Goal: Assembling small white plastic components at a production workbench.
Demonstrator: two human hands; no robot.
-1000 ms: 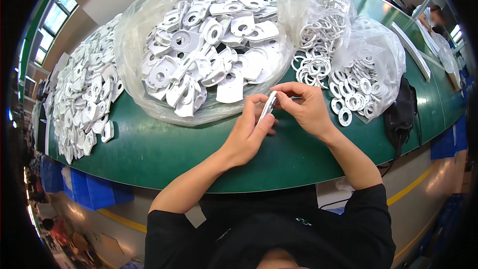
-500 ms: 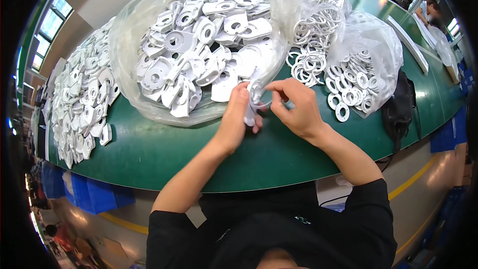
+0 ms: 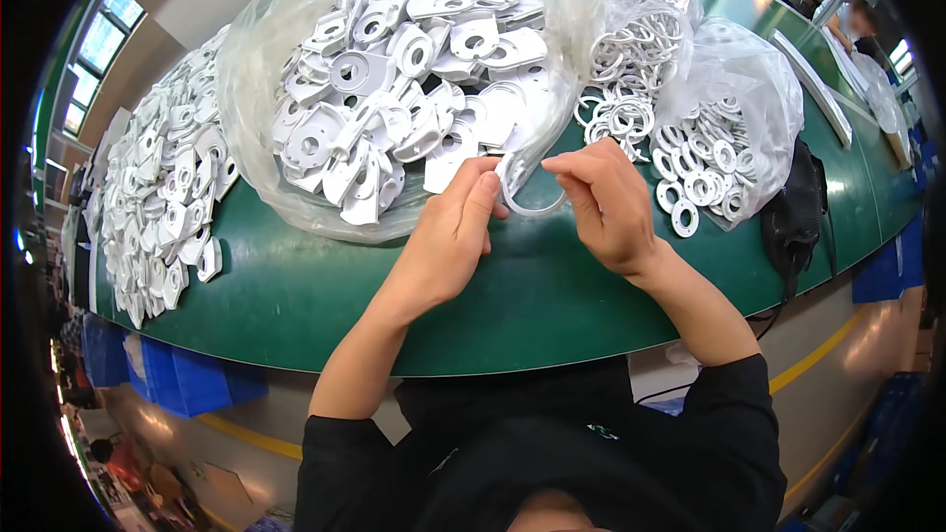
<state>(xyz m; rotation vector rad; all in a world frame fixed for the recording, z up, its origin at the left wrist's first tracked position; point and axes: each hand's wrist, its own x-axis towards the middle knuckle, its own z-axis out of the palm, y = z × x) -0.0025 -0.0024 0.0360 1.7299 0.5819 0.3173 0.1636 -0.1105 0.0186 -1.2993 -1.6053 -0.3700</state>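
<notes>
A thin white ring [image 3: 535,211] hangs between my two hands, seen as an open curve above the table. My left hand [image 3: 443,238] is closed on its left side, thumb and forefinger pressed together. Whether another white piece sits in that grip cannot be made out. The curve's other end meets the fingers of my right hand [image 3: 611,202], which are bent and closed around it. Just beyond my left hand lies a heap of white plastic plates with round holes [image 3: 360,133] in a large clear bag [image 3: 258,177].
On the left is a pile of similar white plates [image 3: 163,197]. Thin white rings [image 3: 631,118] and flat white washers [image 3: 705,153] spill from clear bags right of centre. A black bag [image 3: 793,217] lies at the green table's [image 3: 296,305] right. Another person [image 3: 847,25] sits far right.
The white plate-like piece seen at my left hand is now mostly out of sight. My hands have moved slightly apart, and the ring shows more fully between them.
</notes>
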